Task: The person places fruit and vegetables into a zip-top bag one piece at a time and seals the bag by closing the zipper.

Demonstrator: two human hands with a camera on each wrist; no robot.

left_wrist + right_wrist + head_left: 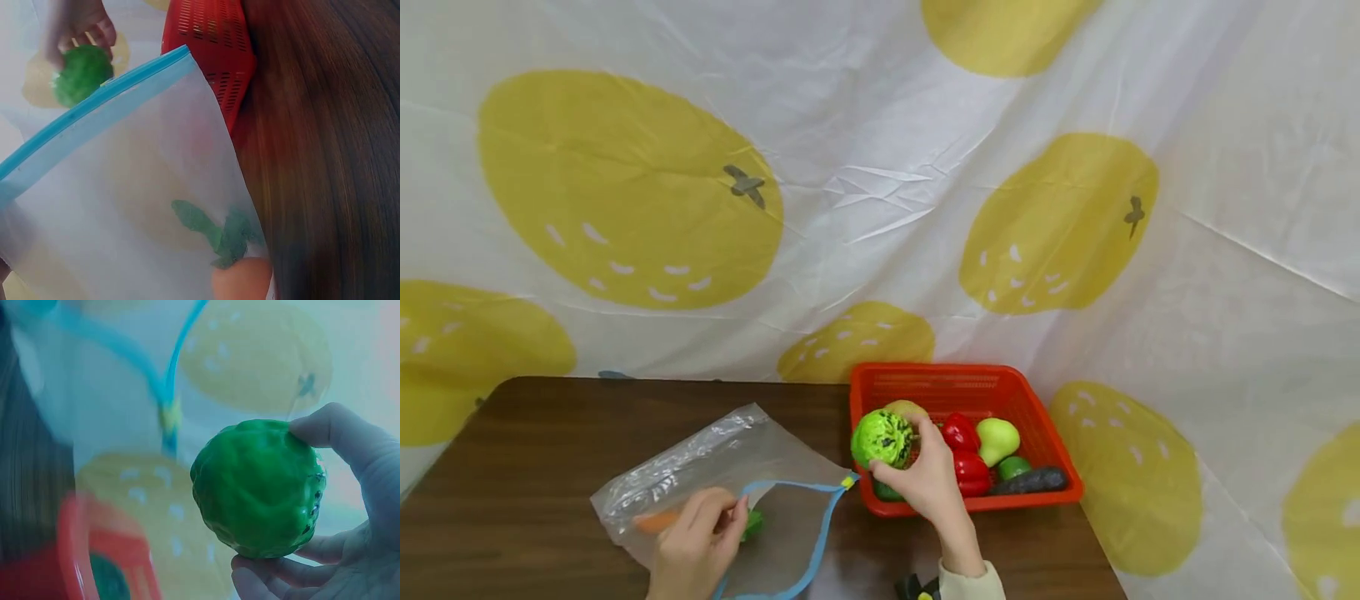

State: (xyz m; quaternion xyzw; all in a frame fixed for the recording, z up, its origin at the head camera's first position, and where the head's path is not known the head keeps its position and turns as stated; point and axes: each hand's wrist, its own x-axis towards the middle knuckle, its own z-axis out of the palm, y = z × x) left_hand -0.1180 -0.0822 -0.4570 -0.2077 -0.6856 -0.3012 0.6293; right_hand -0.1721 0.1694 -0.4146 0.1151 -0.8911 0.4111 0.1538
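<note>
My right hand (928,475) grips a round, bumpy green vegetable (882,438) with dark markings, above the left side of the red basket (1045,408). In the right wrist view its thumb lies on one side and the fingers on the other. With my left hand (696,537) I pinch the blue-edged mouth of a clear zip bag (715,454), which gapes toward the basket. Inside the bag lies a carrot (242,279) with green leaves. A yellow slider (848,481) sits at the bag's corner, near the basket.
The basket holds red peppers (972,473), a light green pear (997,440), a dark long vegetable (1033,481) and other produce. A small black object (910,587) lies near the table's front. Behind the wooden table (542,467) hangs a patterned cloth (850,167).
</note>
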